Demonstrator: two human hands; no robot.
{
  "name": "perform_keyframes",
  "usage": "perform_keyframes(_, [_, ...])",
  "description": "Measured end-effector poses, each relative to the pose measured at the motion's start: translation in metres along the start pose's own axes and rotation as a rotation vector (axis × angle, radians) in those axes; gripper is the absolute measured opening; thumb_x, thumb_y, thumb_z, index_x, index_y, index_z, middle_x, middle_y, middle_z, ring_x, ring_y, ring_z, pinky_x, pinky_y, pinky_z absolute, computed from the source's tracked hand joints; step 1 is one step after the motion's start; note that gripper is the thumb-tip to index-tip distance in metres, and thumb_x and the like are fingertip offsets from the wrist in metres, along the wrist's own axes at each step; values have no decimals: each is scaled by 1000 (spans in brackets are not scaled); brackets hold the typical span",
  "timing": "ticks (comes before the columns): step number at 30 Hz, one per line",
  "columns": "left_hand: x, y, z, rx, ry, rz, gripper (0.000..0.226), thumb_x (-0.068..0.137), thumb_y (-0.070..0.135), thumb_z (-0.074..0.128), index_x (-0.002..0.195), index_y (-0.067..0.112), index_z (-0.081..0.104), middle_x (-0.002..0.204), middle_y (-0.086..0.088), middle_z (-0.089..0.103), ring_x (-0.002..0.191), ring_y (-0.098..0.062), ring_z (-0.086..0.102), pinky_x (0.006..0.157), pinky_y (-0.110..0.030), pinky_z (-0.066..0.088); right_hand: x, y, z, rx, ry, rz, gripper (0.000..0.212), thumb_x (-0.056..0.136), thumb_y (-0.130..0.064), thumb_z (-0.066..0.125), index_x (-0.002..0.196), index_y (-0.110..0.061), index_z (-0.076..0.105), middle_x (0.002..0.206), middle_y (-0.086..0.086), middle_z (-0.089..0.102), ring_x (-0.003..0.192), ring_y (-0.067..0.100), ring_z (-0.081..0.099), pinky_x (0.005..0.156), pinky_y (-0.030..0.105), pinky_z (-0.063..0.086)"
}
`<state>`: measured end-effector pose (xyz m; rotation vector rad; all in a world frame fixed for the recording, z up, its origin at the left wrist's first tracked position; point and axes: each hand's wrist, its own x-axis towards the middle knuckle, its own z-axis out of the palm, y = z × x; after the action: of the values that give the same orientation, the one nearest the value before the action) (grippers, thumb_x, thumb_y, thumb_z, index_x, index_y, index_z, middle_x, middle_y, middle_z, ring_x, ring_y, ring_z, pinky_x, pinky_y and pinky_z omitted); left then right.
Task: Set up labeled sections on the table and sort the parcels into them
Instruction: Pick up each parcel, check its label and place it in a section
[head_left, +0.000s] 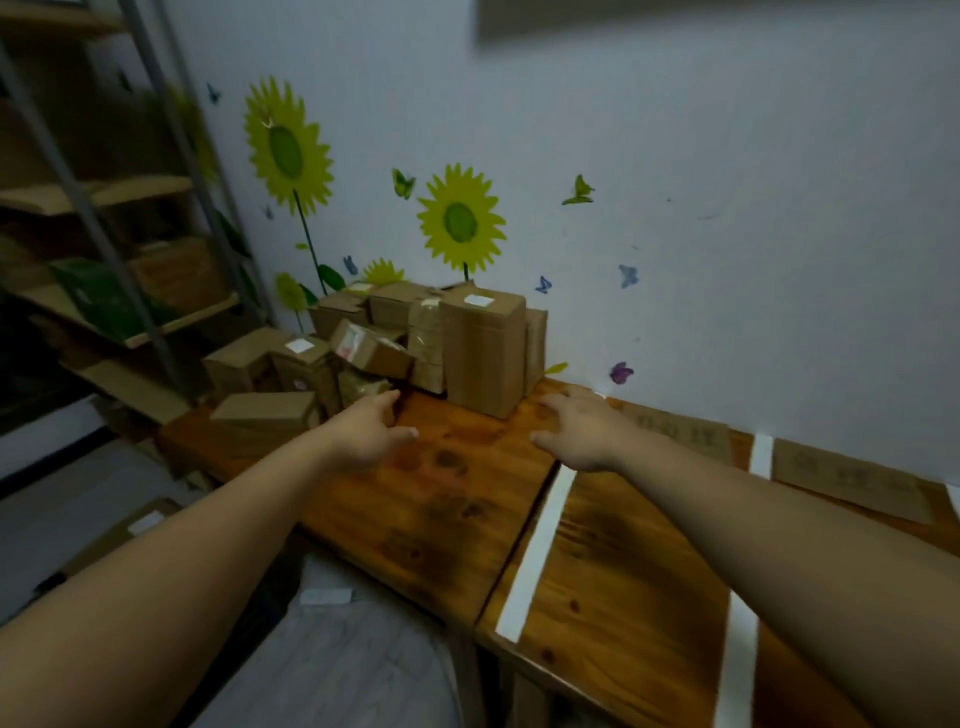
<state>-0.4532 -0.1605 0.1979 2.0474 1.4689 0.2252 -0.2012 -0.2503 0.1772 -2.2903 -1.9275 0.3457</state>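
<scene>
Several parcels (480, 353) stand just beyond left hand (371, 434) and right hand (576, 431), fingers spread.

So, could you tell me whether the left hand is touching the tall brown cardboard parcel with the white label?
Apart. The head view shows a strip of bare wooden table between the left hand and the tall brown cardboard parcel.

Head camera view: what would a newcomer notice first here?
Brown parcels piled at the table's far left end, with the left hand and right hand open, reaching toward them. Yellow sunflower stickers mark the wall above; white tape strips cross the table further right.
</scene>
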Motion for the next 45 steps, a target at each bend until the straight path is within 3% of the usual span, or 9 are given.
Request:
perform_keyframes(4, [65, 1, -13, 38, -6, 30, 73, 90, 39, 57, 149, 25, 17, 155, -6, 18, 139, -25, 25, 111, -37, 27, 74, 2, -2, 53, 26, 18, 70, 92, -57, 47, 150, -22, 28, 154, 10, 26, 138, 30, 30, 110, 40, 30])
perform_keyframes(12, [223, 18, -40, 111, -35, 104, 74, 89, 39, 58, 149, 24, 18, 154, -6, 22, 138, -27, 28, 112, -42, 27, 225, 9, -9, 167, 29, 63, 71, 92, -52, 52, 151, -22, 26, 154, 9, 28, 136, 30, 34, 111, 44, 33])
perform_keyframes(23, [398, 33, -39, 236, -116, 350, 81, 87, 41, 58, 149, 34, 6, 157, -12, 6, 142, -32, 13, 112, -39, 20, 324, -2, 2, 227, 22, 364, 83, 92, -57, 49, 154, -32, -1, 159, 13, -18, 144, 39, 14, 116, 43, 20])
perform_keyframes(28, [423, 24, -33, 127, -252, 409, 72, 86, 47, 58, 145, 20, 27, 147, -9, 35, 129, -28, 39, 99, -34, 35, 333, -16, 12, 361, 117, 497, 77, 91, -62, 45, 151, -22, 19, 156, 11, 19, 134, 34, 36, 108, 41, 33])
perform_keyframes(31, [420, 23, -36, -44, -165, 364, 55, 83, 49, 60, 125, 17, 45, 127, -9, 53, 104, -23, 52, 79, -32, 41, 329, -24, 12, 417, 269, 549, 50, 93, -55, 47, 125, -17, 45, 124, 11, 53, 106, 25, 54, 85, 35, 44])
perform_keyframes(33, [414, 23, -42, -79, -141, 311, 56, 86, 50, 57, 126, 14, 42, 125, -10, 53, 105, -26, 53, 79, -31, 39, 319, -27, 12, 427, 339, 596, 37, 94, -51, 48, 111, -18, 43, 110, 8, 59, 96, 24, 56, 78, 35, 45])
perform_keyframes(38, [375, 12, -45, -138, -381, 152, 64, 90, 61, 35, 113, 6, 57, 113, -15, 60, 98, -32, 59, 80, -38, 53, 278, -37, 15, 700, 304, 696, 64, 94, -58, 40, 138, -12, 36, 127, 14, 57, 110, 31, 56, 89, 39, 48])
perform_keyframes(41, [335, 0, -33, -187, -449, 68, 62, 92, 61, 31, 99, 6, 58, 103, -13, 61, 89, -30, 60, 55, -30, 51, 247, -45, 28, 832, 219, 698, 59, 98, -56, 30, 112, -9, 61, 114, 15, 64, 103, 29, 60, 95, 46, 48])
perform_keyframes(45, [285, -27, -7, -132, -486, -36, 38, 93, 48, 43, 106, 16, 57, 95, -7, 61, 86, -24, 60, 57, -30, 52, 201, -53, 62, 966, 136, 730, 52, 97, -57, 38, 103, -11, 62, 97, 8, 68, 90, 23, 64, 80, 36, 52])
